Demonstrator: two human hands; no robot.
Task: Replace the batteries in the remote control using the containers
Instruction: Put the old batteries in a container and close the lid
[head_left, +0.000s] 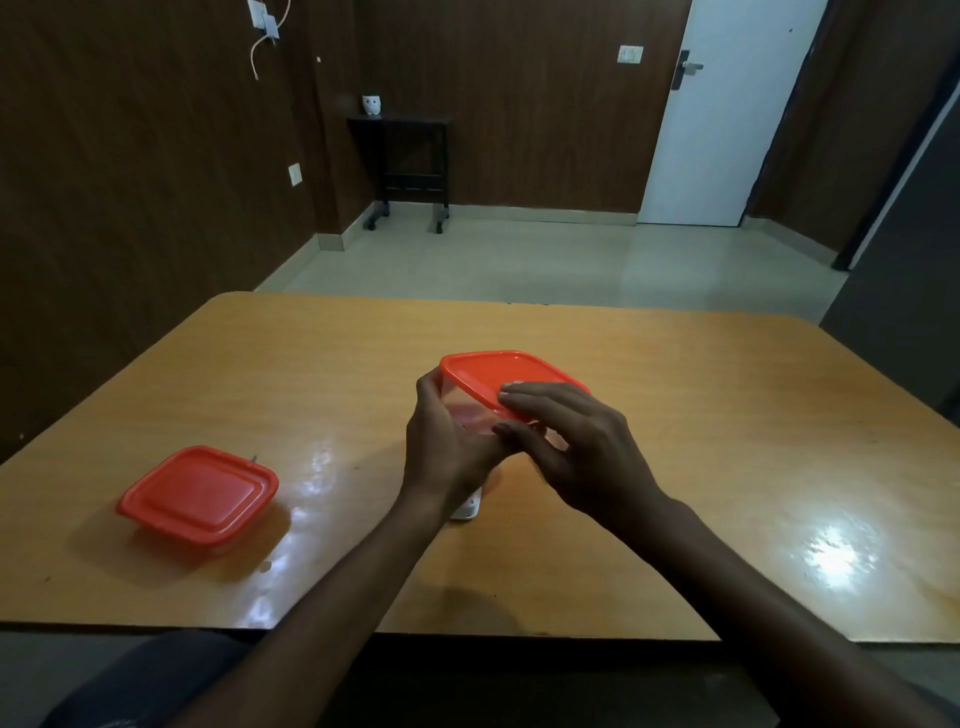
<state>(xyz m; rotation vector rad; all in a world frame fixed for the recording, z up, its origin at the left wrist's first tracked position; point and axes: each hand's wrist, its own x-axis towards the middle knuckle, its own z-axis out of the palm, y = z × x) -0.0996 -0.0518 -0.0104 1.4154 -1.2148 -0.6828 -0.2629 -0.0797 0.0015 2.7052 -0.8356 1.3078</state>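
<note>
A clear container with an orange lid (485, 374) is lifted above the middle of the wooden table (727, 415). My left hand (447, 441) grips its clear body from the left side. My right hand (576, 447) is on the near edge of the lid, fingers on top and thumb under the rim. A second container with an orange lid (197, 493) stands closed on the table at the left. The end of a white remote control (466, 509) shows on the table beneath my left wrist; the remainder is hidden.
A small dark thing (254, 458) pokes out behind the left container. The table's near edge runs just in front of my forearms. Beyond the table are a tiled floor, a dark side table (405, 156) against the wall, and a white door (727, 104).
</note>
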